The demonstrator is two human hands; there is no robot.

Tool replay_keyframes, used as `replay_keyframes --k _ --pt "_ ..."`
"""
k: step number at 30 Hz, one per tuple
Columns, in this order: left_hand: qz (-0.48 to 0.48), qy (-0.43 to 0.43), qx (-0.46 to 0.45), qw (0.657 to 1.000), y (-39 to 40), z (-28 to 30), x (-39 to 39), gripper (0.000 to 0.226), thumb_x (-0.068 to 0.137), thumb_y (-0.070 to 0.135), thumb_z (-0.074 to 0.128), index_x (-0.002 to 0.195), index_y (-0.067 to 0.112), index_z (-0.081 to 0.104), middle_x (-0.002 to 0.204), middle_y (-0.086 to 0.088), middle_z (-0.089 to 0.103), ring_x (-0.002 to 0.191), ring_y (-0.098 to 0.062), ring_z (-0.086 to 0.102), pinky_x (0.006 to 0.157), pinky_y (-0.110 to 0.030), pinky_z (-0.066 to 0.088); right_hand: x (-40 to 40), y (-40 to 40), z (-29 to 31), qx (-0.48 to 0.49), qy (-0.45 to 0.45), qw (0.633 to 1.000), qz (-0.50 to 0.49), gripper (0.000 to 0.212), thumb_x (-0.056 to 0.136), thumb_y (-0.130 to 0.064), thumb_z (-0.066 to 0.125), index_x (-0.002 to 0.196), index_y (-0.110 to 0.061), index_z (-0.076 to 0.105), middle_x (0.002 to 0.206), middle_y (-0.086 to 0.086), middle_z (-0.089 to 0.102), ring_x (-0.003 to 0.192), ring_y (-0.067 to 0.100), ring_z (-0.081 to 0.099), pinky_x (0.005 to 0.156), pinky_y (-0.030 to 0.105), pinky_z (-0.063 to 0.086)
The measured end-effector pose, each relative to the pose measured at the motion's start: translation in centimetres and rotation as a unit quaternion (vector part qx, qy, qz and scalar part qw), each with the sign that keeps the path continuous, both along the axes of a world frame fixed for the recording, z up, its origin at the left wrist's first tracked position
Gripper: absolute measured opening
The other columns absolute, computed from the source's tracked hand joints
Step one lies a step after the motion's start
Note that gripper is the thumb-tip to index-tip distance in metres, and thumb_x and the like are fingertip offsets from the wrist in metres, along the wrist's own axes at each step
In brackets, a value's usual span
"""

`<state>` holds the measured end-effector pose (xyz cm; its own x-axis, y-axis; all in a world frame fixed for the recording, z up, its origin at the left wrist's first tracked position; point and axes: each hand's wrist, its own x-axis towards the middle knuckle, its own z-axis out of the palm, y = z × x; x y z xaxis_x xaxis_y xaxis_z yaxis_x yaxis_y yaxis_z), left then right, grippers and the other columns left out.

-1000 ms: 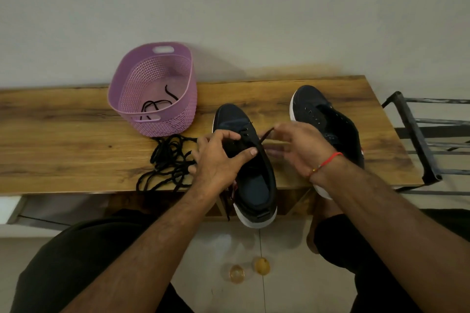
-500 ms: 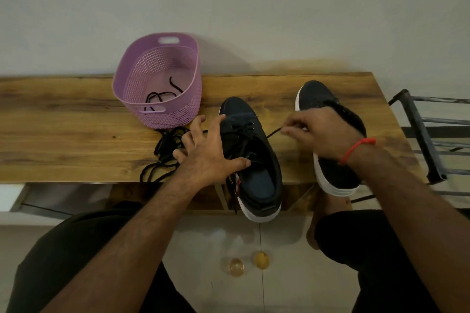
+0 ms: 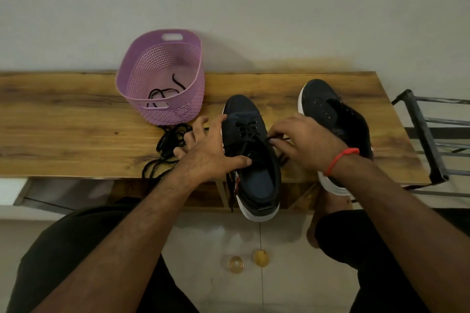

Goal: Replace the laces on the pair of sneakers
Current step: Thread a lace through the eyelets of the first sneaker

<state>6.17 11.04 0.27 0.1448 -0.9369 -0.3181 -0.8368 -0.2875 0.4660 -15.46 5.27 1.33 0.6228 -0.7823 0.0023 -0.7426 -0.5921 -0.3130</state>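
Two black sneakers with white soles lie on the wooden table [image 3: 76, 134]. The near sneaker [image 3: 254, 175] carries a black lace [image 3: 248, 129] through its lower eyelets and its heel hangs past the front edge. My left hand [image 3: 211, 150] rests spread on its left side, thumb across the opening. My right hand [image 3: 302, 142] pinches a lace end at the sneaker's right side. The second sneaker [image 3: 328, 109], without lace, lies to the right, partly behind my right hand. A loose pile of black lace [image 3: 167, 145] lies left of my left hand.
A purple perforated basket [image 3: 175, 109] with a black lace [image 3: 162, 94] inside stands at the back of the table, by the wall. A black metal rack [image 3: 427, 140] stands off the table's right end. Two small round objects [image 3: 248, 260] lie on the floor below.
My right hand has come back left from the second sneaker to the near sneaker's right eyelets, still pinching the lace end. My left hand stays spread on the near sneaker.
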Motion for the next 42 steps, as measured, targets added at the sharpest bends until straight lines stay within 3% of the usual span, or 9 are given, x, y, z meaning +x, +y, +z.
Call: replay_keyframes --k 6,10,13,20,25,31,34,37,42 --pt "-0.003 0.001 0.011 1.0 0.0 0.0 0.2 0.11 0.067 0.063 0.083 0.152 0.047 0.014 0.16 0.008 0.007 0.142 -0.029 0.018 0.109 -0.054 0.024 -4.9 -3.0 2.0 0.013 0.097 0.973 -0.208 0.018 0.096 -0.025 0.061 0.108 -0.021 0.074 0.11 0.011 0.067 0.1 0.028 0.058 0.088 0.04 0.051" --pt "-0.004 0.005 0.015 1.0 -0.1 0.0 0.1 0.112 0.066 0.064 0.083 0.153 0.047 0.014 0.16 0.009 0.007 0.142 -0.029 0.018 0.11 -0.055 0.024 -2.3 -0.6 1.1 0.003 0.052 0.997 -0.06 0.041 0.098 -0.032 0.056 0.138 -0.025 0.055 0.133 0.002 0.059 0.12 0.026 0.046 0.106 0.044 0.04" --pt "-0.003 0.002 0.019 1.0 -0.1 -0.1 0.2 0.111 0.067 0.065 0.082 0.153 0.047 0.014 0.16 0.008 0.008 0.143 -0.029 0.018 0.112 -0.057 0.024 0.0 0.7 0.0 -0.01 -0.005 1.0 0.004 0.028 0.1 -0.033 0.053 0.125 -0.025 0.064 0.122 -0.006 0.065 0.11 0.018 0.047 0.094 0.03 0.037" --pt "-0.008 -0.002 0.036 0.999 0.1 0.3 0.3 0.108 0.069 0.064 0.082 0.152 0.049 0.015 0.159 0.004 0.014 0.142 -0.029 0.02 0.106 -0.056 0.025 -4.6 -2.6 2.3 0.023 0.127 0.973 -0.191 0.021 0.097 -0.035 0.06 0.11 -0.028 0.074 0.108 0.009 0.063 0.11 0.028 0.047 0.093 0.045 0.048" --pt "-0.006 0.004 0.042 0.999 0.0 0.4 0.0 0.108 0.068 0.064 0.082 0.153 0.047 0.016 0.16 0.005 0.012 0.144 -0.029 0.018 0.109 -0.058 0.024 -1.9 0.5 1.5 -0.01 0.066 0.996 -0.06 0.041 0.098 -0.042 0.052 0.138 -0.032 0.054 0.14 -0.004 0.052 0.122 0.027 0.039 0.103 0.044 0.036" --pt "0.006 -0.001 0.056 0.998 0.2 0.6 -0.1 0.103 0.069 0.065 0.081 0.152 0.047 0.021 0.16 0.003 0.018 0.144 -0.029 0.019 0.108 -0.059 0.024 -0.7 0.3 1.1 -0.016 0.079 0.995 -0.051 0.026 0.1 -0.041 0.051 0.112 -0.028 0.069 0.11 -0.003 0.066 0.105 0.022 0.048 0.093 0.041 0.044" --pt "-0.004 0.008 0.059 0.998 0.4 1.1 -0.2 0.094 0.072 0.064 0.079 0.15 0.046 0.029 0.159 0.004 0.023 0.146 -0.028 0.019 0.11 -0.059 0.022 -1.7 -0.4 1.0 0.024 0.104 0.99 -0.091 0.024 0.099 -0.041 0.054 0.113 -0.029 0.069 0.107 0.004 0.061 0.104 0.022 0.049 0.093 0.043 0.047" --pt "0.005 0.098 0.048 0.994 0.3 1.4 0.3 0.063 0.076 0.063 0.075 0.132 0.044 0.054 0.149 0.003 0.043 0.143 -0.028 0.033 0.114 -0.063 0.026 -1.2 0.0 0.2 0.045 0.004 0.998 -0.043 0.022 0.1 -0.036 0.054 0.114 -0.027 0.068 0.1 -0.014 0.06 0.097 0.009 0.045 0.086 0.03 0.04" --pt "0.028 0.159 0.005 0.987 0.2 1.4 0.8 0.005 0.091 0.041 0.071 0.093 0.037 0.071 0.094 0.017 0.065 0.114 -0.025 0.062 0.108 -0.065 0.036 -0.1 0.7 -0.6 0.034 -0.051 0.998 -0.007 0.015 0.098 -0.033 0.057 0.11 -0.03 0.067 0.099 -0.017 0.06 0.096 0.006 0.047 0.085 0.027 0.039"
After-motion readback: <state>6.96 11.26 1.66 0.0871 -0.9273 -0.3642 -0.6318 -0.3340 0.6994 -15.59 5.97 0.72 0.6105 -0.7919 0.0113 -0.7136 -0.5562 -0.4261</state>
